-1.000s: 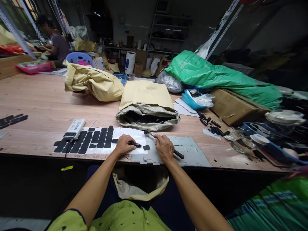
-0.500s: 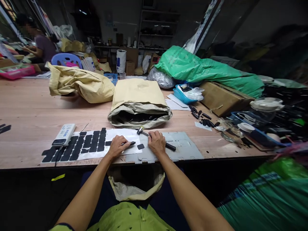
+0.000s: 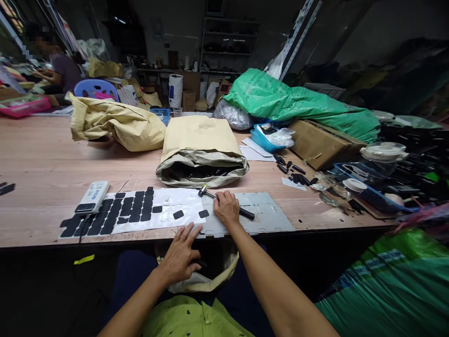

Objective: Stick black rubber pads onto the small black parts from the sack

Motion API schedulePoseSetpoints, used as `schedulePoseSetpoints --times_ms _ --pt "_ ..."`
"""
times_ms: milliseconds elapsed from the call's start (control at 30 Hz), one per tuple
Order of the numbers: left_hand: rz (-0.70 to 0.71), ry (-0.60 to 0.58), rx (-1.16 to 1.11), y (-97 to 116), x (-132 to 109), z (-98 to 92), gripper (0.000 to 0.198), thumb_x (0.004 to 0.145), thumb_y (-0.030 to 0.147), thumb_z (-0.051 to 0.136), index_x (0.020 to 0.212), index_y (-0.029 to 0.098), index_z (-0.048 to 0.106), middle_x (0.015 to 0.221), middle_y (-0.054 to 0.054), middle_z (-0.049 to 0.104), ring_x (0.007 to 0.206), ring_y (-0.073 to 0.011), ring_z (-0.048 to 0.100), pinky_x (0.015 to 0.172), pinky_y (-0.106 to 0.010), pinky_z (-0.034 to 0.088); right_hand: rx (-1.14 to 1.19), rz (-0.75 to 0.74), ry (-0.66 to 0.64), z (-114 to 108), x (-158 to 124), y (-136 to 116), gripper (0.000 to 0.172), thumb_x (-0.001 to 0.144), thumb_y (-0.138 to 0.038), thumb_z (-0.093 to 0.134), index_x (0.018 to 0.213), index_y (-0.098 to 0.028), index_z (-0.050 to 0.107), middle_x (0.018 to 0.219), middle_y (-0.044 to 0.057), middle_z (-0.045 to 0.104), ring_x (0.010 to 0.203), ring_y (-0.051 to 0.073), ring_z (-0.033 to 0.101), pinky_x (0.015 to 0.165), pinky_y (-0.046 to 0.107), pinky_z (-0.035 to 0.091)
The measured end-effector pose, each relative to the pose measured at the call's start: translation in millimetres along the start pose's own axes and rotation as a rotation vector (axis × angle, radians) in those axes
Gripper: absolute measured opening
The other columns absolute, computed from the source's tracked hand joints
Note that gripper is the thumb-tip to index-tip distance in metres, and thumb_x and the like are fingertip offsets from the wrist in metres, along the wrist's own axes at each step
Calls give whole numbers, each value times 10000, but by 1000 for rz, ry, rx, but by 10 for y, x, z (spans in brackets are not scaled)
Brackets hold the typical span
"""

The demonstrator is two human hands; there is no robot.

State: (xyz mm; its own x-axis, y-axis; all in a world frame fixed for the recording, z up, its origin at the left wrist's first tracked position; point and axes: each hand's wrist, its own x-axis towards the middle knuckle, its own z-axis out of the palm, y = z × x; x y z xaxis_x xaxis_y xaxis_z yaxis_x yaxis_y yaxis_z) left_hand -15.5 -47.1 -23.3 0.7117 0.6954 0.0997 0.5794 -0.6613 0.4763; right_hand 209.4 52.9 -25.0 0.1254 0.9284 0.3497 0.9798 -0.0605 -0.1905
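Cream sack (image 3: 200, 135) beyond hammer (image 3: 247, 214) holds black pieces (image 3: 199, 172).

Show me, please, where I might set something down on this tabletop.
The widest bare stretch of tabletop lies left, between the crumpled yellow sack and the white device. A smaller patch lies between the open sack and the black parts. It is crowded around the lidded jar and where the right hand holds the hammer.
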Motion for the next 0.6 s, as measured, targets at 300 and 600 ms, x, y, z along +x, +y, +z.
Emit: schedulePoseSetpoints --times_ms 300,600 --pt "-49 189 5 101 106 9 219 751 399 775 917 265 727 1495 -60 449 1392 -365 341 1146 -581 234 -4 2 5 -14 -9 -13 199 901 -279 510 1035 -211 640 985 66 582 919 209 447 750 314 280" --pt "-680 589 25 -825 1360 -975 319 926 364 495 1068 140 674 1109 -169 650 1051 -301 595 902 -425 475 -1 -2 7 -24 -6 -15 172 899 -279 514 1007 -215 631 971 63 568 913 207 440 739 314 271"
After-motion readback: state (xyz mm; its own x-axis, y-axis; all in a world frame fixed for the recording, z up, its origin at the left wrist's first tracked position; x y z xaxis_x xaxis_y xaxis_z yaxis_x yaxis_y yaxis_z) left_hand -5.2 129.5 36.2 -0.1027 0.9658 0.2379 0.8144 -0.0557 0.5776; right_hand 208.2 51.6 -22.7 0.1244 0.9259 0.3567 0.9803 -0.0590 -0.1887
